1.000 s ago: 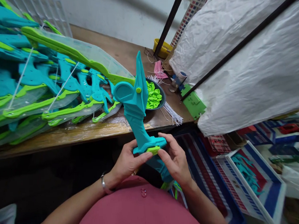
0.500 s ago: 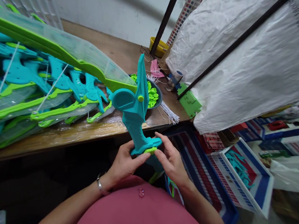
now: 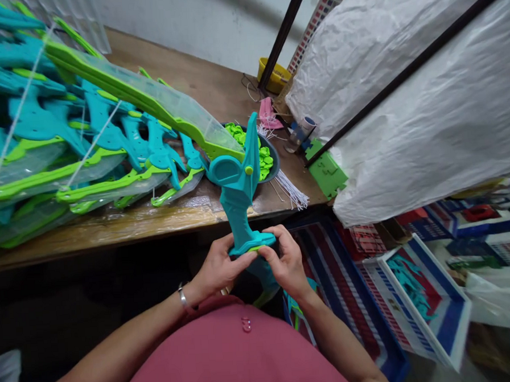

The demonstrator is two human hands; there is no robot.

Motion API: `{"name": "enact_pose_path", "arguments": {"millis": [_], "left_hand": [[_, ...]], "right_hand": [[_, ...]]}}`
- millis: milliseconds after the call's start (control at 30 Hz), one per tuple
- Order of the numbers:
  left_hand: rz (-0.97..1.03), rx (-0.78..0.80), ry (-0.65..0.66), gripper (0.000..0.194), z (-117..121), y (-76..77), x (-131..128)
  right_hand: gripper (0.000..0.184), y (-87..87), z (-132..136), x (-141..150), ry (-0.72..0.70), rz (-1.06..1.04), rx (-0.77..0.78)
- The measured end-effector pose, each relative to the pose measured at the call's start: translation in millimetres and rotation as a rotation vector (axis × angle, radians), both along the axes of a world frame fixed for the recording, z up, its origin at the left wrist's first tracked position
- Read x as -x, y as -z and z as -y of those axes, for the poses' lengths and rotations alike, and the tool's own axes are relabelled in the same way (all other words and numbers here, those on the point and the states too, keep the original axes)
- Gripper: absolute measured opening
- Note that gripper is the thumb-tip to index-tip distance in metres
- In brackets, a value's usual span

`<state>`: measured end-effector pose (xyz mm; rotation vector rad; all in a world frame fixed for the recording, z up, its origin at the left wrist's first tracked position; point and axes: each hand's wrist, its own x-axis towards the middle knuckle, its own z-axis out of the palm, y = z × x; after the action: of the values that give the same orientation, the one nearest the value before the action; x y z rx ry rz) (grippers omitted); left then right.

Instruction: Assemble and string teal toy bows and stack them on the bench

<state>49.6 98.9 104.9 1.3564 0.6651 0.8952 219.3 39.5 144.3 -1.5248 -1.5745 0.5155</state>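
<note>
Both of my hands grip a toy sword (image 3: 238,195) by the flared base of its teal handle. My left hand (image 3: 219,265) closes on the base from the left, and my right hand (image 3: 287,263) pinches it from the right. The thumbs press at a bright green piece (image 3: 254,248) on the base's near face, mostly hidden by them. The sword's clear blade with green edging reaches up and left, over a pile of similar toy swords (image 3: 101,122) on the wooden bench. Behind the handle sits a dark bowl (image 3: 274,158) holding small green parts.
White ties (image 3: 292,192) lie by the bench's front edge, near a green block (image 3: 325,167) and a pink piece (image 3: 268,115). A yellow bowl (image 3: 273,76) stands at the back. Large white sacks (image 3: 404,92) fill the right. Below is a crate (image 3: 435,295) with teal parts.
The sword has tipped away, so its blade lies lower and farther from me. My hands have shifted slightly right and up. Less of the green piece shows beneath my thumbs.
</note>
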Motion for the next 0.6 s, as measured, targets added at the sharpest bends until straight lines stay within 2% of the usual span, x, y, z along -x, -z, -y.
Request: {"name": "enact_pose_path", "arguments": {"millis": [233,367,467,533,600], "left_hand": [[0.049,0.082,0.037,0.036,-15.2,4.1,-4.9],[0.094,0.143,0.08,0.038,-15.3,4.6,-3.9],[0.134,0.233,0.13,0.046,-14.8,5.7,0.5],[0.136,0.294,0.13,0.049,-14.0,6.2,4.3],[0.132,0.355,0.102,0.051,-12.3,5.5,8.4]], "right_hand": [[0.02,6.5,-12.4,-4.1,0.081,-0.104,0.027],[0.022,8.7,-6.3,3.1,0.145,-0.13,-0.015],[0.023,4.2,0.4,8.7,0.187,-0.098,-0.063],[0.024,-1.6,-0.3,4.4,0.051,-0.108,-0.041],[0.024,-6.8,-8.3,-8.8,-0.213,-0.105,0.052]]}}
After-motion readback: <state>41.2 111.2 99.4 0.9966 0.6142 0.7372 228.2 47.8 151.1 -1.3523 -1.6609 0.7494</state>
